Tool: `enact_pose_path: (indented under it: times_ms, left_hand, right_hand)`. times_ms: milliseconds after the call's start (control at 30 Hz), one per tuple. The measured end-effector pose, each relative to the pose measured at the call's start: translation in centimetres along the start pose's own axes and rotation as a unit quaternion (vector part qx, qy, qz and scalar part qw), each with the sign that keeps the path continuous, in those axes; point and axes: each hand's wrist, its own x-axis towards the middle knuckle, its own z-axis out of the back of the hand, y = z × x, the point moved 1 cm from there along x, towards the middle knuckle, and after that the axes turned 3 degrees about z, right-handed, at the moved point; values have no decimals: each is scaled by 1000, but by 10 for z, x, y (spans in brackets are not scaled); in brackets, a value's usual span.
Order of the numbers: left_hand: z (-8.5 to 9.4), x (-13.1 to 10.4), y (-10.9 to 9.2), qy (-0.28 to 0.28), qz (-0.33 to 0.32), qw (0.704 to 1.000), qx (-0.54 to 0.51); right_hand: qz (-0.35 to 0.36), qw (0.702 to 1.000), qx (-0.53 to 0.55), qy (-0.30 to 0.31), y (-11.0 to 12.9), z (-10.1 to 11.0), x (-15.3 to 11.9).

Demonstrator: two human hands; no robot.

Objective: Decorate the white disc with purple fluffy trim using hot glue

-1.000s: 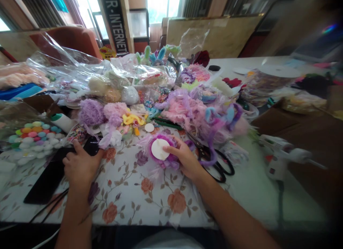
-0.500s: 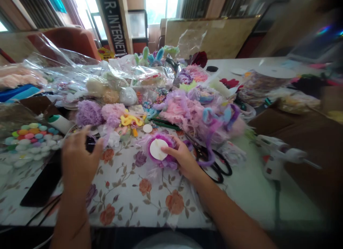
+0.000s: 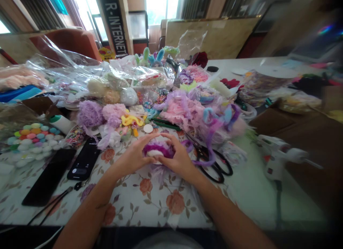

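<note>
Purple and magenta fluff (image 3: 161,147), with a white backing disc (image 3: 154,153) turned partly toward the near edge, is gripped between the fingers of the left hand (image 3: 135,152) and the right hand (image 3: 181,158), which are curled around it from both sides. Whether it is rested on the flowered cloth (image 3: 144,206) or held just above it cannot be told. The step in hand is judged to be the shaping or pressing of the fluff around its disc; an even squeeze seems called for, with the thin strands kept from being flattened.

Just beyond the right hand, black scissors (image 3: 203,154) are overlapped by a purple fuzzy stem (image 3: 204,163). Past the fingertips, a loose white disc (image 3: 148,128) is seen near a heap of pink and lilac mesh (image 3: 184,111). To the left, a phone (image 3: 84,160) and a black slab (image 3: 49,177) are set side by side, near coloured pom-poms (image 3: 34,136). At the right, where the pale tabletop (image 3: 249,195) shows past the cloth, a glue gun (image 3: 276,156) is placed near brown cardboard (image 3: 302,131). Farther back, an orange-red seat (image 3: 64,45), a lettered pillar (image 3: 114,22) and bright windows (image 3: 162,8) are seen.
</note>
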Motion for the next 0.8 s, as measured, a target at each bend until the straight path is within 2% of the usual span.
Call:
enact_pose_path:
  times_ms: [133, 233, 300, 433, 567, 667, 800]
  left_hand:
    - [-4, -1, 7, -30, 63, 993, -99]
    - [-11, -2, 12, -78, 115, 969, -206]
    - [-16, -2, 15, -103, 129, 957, -240]
    - [-21, -2, 18, -131, 113, 962, -210]
    - [-16, -2, 12, -175, 33, 975, -132]
    - [-12, -3, 8, -134, -2, 986, -97]
    - [-13, -4, 9, -118, 10, 988, -102]
  right_hand:
    - [-56, 997, 39, -19, 1, 2, 1]
    - [-74, 996, 55, -16, 2, 2, 3]
    - [-81, 995, 54, -10, 2, 3, 4]
    - [-90, 994, 45, -43, -1, 5, 6]
    - [-71, 996, 28, -36, -1, 7, 6]
    - [-50, 998, 26, -1, 0, 5, 5]
    - [-24, 1000, 1, 4, -2, 4, 3]
